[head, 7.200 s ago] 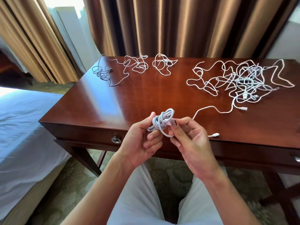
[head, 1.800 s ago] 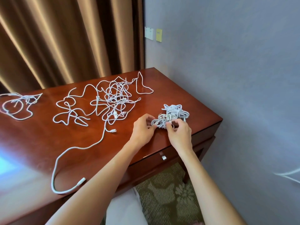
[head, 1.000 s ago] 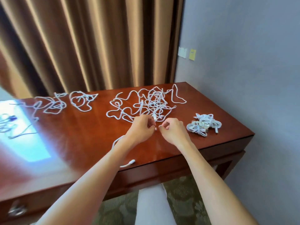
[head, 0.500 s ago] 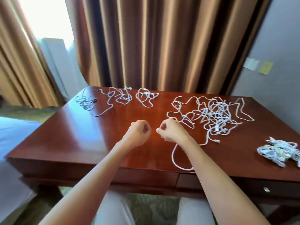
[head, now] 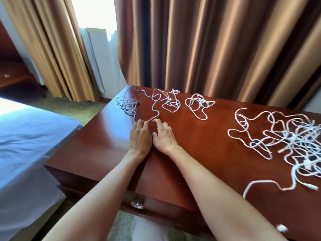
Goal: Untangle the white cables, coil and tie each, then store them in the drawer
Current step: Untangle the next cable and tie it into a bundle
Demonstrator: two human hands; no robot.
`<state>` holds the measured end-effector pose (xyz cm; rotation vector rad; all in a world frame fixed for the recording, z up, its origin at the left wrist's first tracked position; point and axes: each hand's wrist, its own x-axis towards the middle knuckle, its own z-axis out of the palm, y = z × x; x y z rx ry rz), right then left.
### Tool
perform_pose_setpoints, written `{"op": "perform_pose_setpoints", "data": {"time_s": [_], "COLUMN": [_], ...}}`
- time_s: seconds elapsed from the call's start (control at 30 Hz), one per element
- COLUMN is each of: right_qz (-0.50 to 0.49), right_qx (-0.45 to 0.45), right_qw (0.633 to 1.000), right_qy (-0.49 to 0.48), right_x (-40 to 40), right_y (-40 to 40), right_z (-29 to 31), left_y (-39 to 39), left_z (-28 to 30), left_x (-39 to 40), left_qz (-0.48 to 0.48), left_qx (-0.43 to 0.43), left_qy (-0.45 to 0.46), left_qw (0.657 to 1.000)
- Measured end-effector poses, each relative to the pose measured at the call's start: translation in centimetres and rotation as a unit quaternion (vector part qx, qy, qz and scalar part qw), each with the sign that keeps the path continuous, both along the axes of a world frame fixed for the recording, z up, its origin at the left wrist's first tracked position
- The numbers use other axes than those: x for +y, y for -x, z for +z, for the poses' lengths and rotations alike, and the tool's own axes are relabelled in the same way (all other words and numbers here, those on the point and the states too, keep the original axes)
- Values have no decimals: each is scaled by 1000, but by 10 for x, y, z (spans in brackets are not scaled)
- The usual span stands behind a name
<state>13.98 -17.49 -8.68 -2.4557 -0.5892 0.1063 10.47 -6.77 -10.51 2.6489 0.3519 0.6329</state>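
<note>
While both of my hands lie side by side on the desk top [head: 97,150], I see them stretched toward its far left corner. My left hand [head: 139,136] is flat, fingers straight, the fingertips touching the near end of a loose white cable [head: 154,108] that snakes back toward the curtain [head: 217,46]. My right hand [head: 163,134] is open too, fingers relaxed and slightly bent, holding nothing, just beside the same cable end. Whether either fingertip actually pins the cord I cannot tell; the picture is smeared there.

The left edge of the desk runs close to my left hand, and beyond it the floor drops away to a bed [head: 26,145]. Bare wood lies around and between my forearms down to the front edge, where a drawer [head: 156,206] sits closed with its ring pull [head: 137,204] showing.

A greyish bundle [head: 126,105] sits at the far left corner, a small white knot of cable [head: 198,105] lies further right, and the big tangle [head: 286,145] spreads over the right side, well apart from my hands. The tangle is cut off by the right frame edge, and its strands blur together so I cannot count them.
</note>
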Motion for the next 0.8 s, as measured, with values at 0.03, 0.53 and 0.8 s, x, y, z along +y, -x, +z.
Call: {"op": "perform_pose_setpoints", "data": {"time_s": [0.03,0.53,0.8], "right_qz": [-6,-121,-204], "right_qx": [-18,-37,-40], "right_qw": [1000,971,955], "right_qy": [-9,-202,-213], "right_x": [9,35,-16], "right_y": [-5,-57,3], "right_z": [-5,-11,-6], "left_y": [-5,-42,14], "left_z": [1,-8,-7], "left_x": [8,47,19], "left_qz": [17,-51,-129], "left_qx": [7,28,20], "left_qy": [-21,-24,60], "left_qw": [1000,998,990]}}
